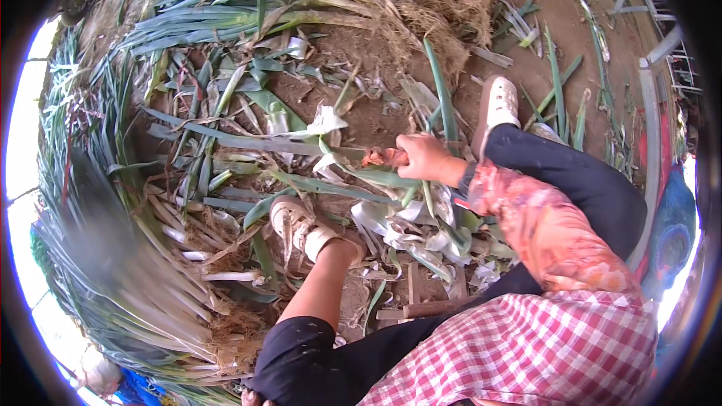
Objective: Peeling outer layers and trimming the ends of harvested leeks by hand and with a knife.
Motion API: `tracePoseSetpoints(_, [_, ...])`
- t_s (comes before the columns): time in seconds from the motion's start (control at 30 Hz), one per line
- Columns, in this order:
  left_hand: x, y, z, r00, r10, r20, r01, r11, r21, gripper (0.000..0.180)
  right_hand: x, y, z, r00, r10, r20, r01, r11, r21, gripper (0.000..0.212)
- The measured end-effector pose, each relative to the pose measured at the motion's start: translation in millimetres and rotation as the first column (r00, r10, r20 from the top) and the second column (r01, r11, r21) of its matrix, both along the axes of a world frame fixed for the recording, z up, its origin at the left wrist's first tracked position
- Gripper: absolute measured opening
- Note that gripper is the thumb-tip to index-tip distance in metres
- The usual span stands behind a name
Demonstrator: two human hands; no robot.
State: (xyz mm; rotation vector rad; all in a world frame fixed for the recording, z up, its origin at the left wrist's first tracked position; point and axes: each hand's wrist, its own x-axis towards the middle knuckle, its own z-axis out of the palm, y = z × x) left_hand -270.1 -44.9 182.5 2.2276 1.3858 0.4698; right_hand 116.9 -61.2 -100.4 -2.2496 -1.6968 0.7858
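Outdoors, the right hand (423, 156) has its fingers (404, 152) curled shut around a leek (248, 141), gripping it just beside the reddish root end (378, 156); the long stalk runs from the fist toward nine o'clock, low over the dirt floor (361, 116). The left hand is not in view, so its state cannot be told. A patterned sleeve (541, 218) leads back from the wrist toward five o'clock, above a checked shirt (541, 353). Stripped leaves (406, 225) lie heaped below the fist at six o'clock, between two white shoes, one (297, 225) at seven o'clock and one (500, 101) at one o'clock. A bundle (376, 0) of untrimmed leeks lies at twelve o'clock, and a second pile (150, 286), blurred, lies at eight o'clock.

The leek looks light but long and floppy at its green end, firm and stiff in the pale shaft. Its outer skins are likely slippery once loosened, so the surest hold is the firm shaft close to the roots, where the fist sits now; a grip far out on the leaves would probably let it bend or tear.
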Motion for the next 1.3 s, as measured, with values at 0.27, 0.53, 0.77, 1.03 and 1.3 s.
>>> tracePoseSetpoints(0.27, [69, 26, -97, 0.99, -0.142, 0.01, 0.142, 0.98, -0.14, 0.043, -60, 184, 57, 0.952, 0.188, -0.242, -0.036, 0.853, 0.521, 0.034])
tracePoseSetpoints(0.53, [115, 42, -161, 0.979, -0.203, 0.031, 0.206, 0.961, -0.183, 0.042, -93, 204, -3, 0.959, 0.27, -0.081, -0.274, 0.96, -0.046, 0.081])
tracePoseSetpoints(0.77, [125, 43, -183, 0.975, -0.216, 0.049, 0.221, 0.955, -0.198, 0.041, -104, -43, -37, 0.803, 0.585, 0.117, -0.586, 0.81, -0.022, 0.055])
tracePoseSetpoints(1.03, [134, 56, -181, 0.969, -0.238, 0.066, 0.246, 0.957, -0.156, 0.039, 9, -168, 16, 0.729, 0.667, -0.153, -0.629, 0.566, -0.533, 0.023])
tracePoseSetpoints(1.3, [139, 71, -181, 0.979, -0.204, 0.002, 0.201, 0.961, -0.191, 0.038, 63, 51, -17, 0.995, 0.055, -0.087, -0.058, 0.998, -0.029, 0.031])
